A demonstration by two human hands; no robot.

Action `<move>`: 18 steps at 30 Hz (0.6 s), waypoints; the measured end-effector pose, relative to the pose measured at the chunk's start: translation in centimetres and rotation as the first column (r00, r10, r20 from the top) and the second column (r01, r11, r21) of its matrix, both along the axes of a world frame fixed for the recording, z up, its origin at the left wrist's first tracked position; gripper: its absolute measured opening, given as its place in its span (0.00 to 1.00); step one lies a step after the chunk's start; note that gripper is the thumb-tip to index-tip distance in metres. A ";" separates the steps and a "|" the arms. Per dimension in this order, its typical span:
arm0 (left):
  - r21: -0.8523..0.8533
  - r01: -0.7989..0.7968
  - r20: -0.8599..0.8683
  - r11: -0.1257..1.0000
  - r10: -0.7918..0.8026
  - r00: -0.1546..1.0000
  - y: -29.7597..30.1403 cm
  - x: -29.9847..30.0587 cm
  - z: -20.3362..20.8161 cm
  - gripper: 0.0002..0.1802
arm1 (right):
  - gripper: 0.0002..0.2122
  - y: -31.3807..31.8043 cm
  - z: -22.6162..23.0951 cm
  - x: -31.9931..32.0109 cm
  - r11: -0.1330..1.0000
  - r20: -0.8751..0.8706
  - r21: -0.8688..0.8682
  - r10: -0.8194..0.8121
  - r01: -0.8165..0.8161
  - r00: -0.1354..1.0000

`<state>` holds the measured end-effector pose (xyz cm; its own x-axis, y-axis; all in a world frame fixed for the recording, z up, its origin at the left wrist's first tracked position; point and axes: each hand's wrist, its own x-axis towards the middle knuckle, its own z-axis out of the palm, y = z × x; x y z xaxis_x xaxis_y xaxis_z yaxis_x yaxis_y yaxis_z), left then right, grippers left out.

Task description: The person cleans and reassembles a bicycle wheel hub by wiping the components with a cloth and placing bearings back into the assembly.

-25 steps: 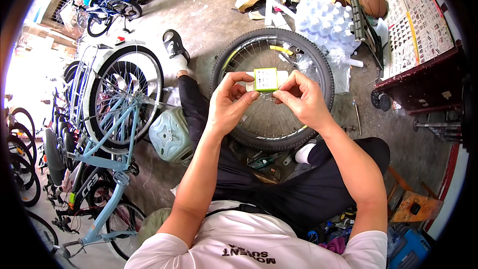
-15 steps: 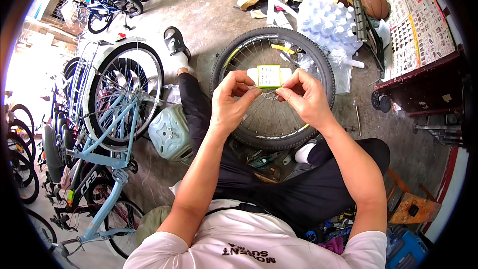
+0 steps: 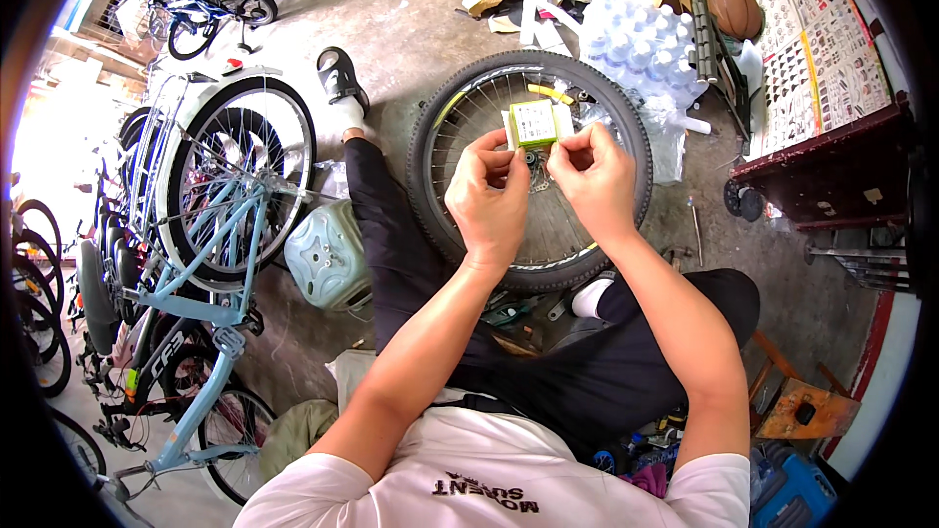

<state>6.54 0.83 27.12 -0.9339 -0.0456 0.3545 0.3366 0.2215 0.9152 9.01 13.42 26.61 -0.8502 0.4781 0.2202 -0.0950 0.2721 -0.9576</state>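
Note:
Above a bicycle wheel (image 3: pixel 423 161) lying flat on the floor, a small green and white cardboard box (image 3: pixel 535 123) is held up between my hands. White flaps stick out at both of its ends. My left hand (image 3: pixel 492 198) is closed, its fingertips pinching the box's lower left corner. My right hand (image 3: pixel 597 181) pinches the lower right corner between thumb and fingers. The wheel has a black knobby tyre, thin spokes and a hub beneath the box. What is inside the box cannot be seen.
A light blue bicycle (image 3: pixel 201 308) and a pale blue plastic stool (image 3: pixel 328 256) are on the left. Wrapped water bottles (image 3: pixel 636 44), a basketball (image 3: pixel 736 10) and cardboard scraps lie at the far right. A dark red cabinet (image 3: pixel 831 181) borders the right side. Tools lie near my legs.
My left hand has shifted right, closer to my right hand. The box has risen slightly and tilted, and its right end flap now stands out at an angle.

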 end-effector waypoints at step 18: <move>-0.036 0.246 0.139 0.969 -0.239 0.961 -2.4 -2.5 3.6 0.23 | 0.07 -0.4 0.6 0.6 0.983 -0.097 0.185 0.019 -0.001 0.995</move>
<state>4.08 -1.56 30.72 -0.9534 0.2037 0.2226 0.2626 0.1969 0.9446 9.57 13.03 27.25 -0.8245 0.4131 0.3866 -0.1896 0.4421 -0.8767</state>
